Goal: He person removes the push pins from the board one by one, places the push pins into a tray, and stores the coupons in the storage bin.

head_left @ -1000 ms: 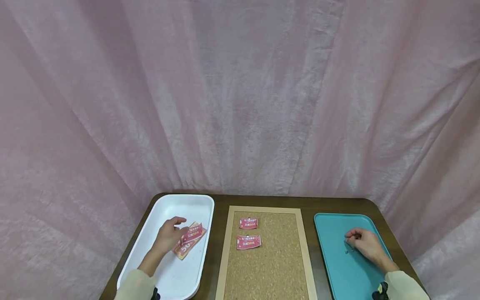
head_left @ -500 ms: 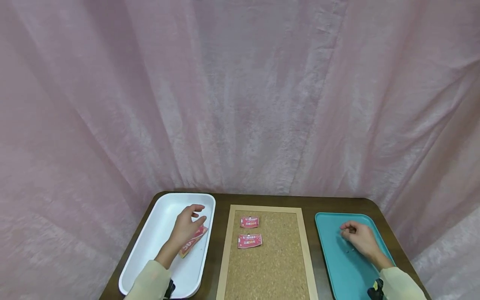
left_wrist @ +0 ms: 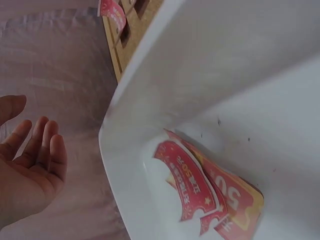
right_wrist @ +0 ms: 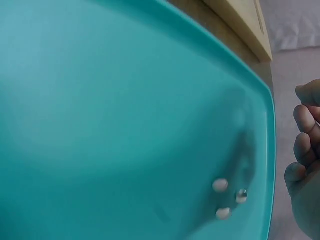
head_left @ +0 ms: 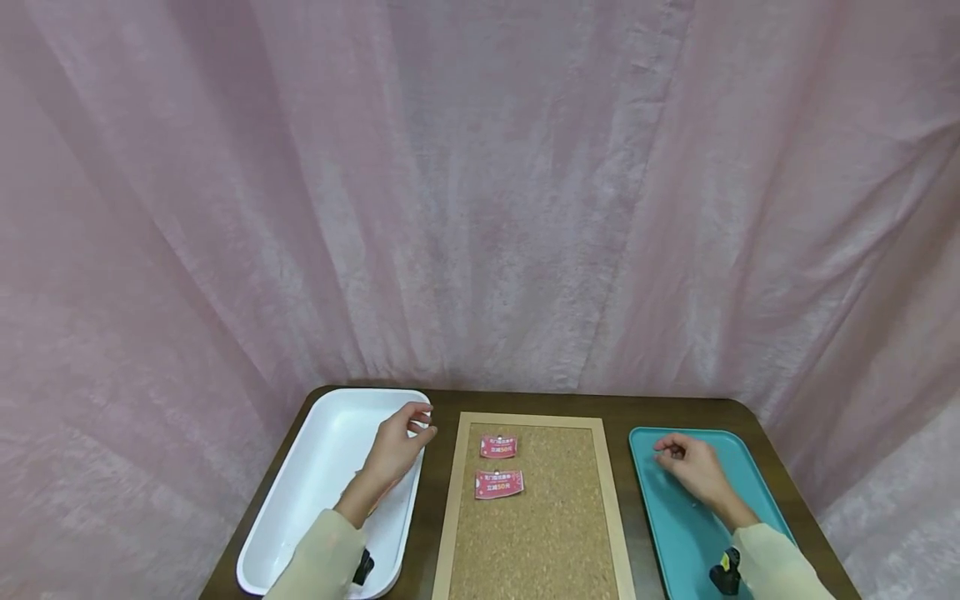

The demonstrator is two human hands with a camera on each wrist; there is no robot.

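Note:
My left hand (head_left: 395,444) hovers over the right rim of the white tray (head_left: 258,546). Its fingers are loosely bent, and the palm looks bare in the left wrist view. Below it, red coupons (left_wrist: 185,180) lie in a small stack on an orange-edged card (left_wrist: 240,202). My right hand (head_left: 693,465) is above the teal tray (head_left: 678,546), with thumb and forefinger tips close together. Whether something tiny sits between them is hidden. Several small clear pins, one of them a pin (right_wrist: 220,185), lie on that tray.
Between the trays stands a wood-framed cork board (head_left: 540,533). Two red coupons are fixed on it, an upper coupon (head_left: 498,447) and a lower coupon (head_left: 498,485). All rest on a dark wooden table (head_left: 525,402), with a pink curtain (head_left: 480,208) behind.
My left hand has moved right and away from the coupons, which stay in the white tray. My right hand has left the pins and shifted left and slightly up.

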